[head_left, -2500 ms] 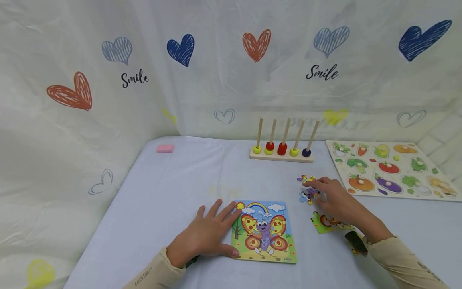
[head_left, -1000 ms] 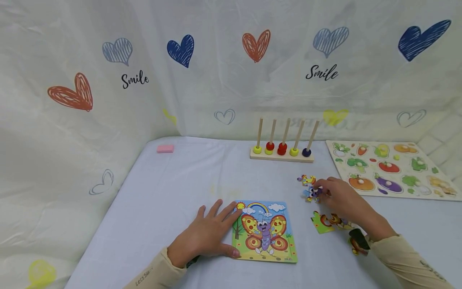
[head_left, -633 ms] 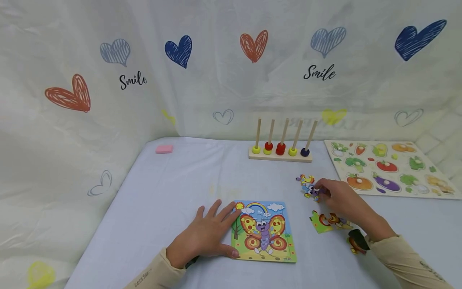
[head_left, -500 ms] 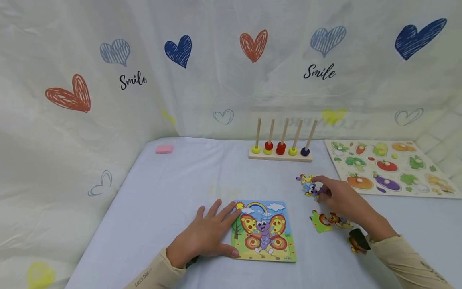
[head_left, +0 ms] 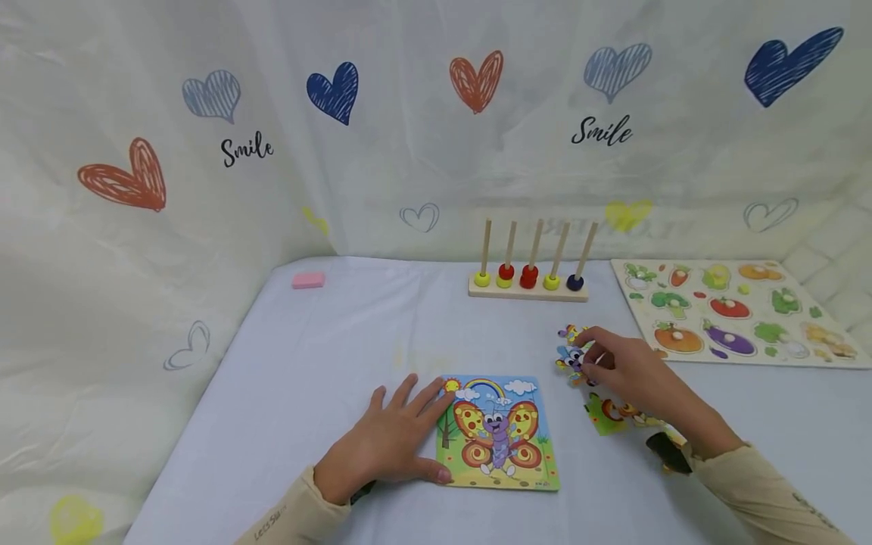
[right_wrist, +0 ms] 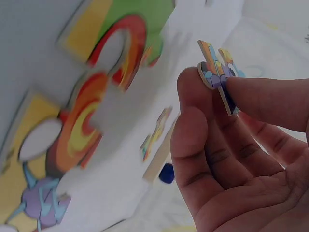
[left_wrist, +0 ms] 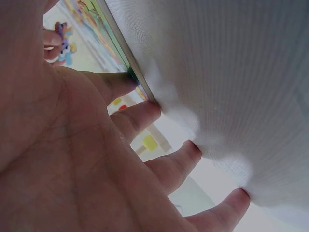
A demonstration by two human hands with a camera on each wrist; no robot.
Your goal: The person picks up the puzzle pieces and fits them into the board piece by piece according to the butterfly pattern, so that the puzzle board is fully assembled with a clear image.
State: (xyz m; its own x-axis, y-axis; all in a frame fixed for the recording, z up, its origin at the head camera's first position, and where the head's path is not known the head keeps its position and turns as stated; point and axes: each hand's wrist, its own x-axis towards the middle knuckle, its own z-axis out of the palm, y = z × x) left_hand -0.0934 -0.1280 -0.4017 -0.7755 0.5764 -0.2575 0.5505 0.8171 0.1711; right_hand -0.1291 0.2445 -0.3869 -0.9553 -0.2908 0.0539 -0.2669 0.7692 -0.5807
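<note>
Butterfly board (head_left: pixel 498 433): picture looked complete
Loose pieces (head_left: pixel 605 415): lay to its right, seemingly unplaced
Left hand (head_left: pixel 387 445): fingers spread, touched its left edge
Right hand (head_left: pixel 635 375): grip pinched purple-faced piece (head_left: pixel 571 360)

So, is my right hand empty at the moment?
No, the right wrist view shows the right hand pinching a colourful puzzle piece.

Purple/blue puzzle pc (head_left: pixel 571 360) pinched in my R fingers (right_wrist: pixel 190 89). Butterfly pic board (head_left: pixel 498 433) flat on table (head_left: pixel 341 356), touching my L fingers (head_left: pixel 434 407); loose pcs (head_left: pixel 601 415) to its R.
</note>
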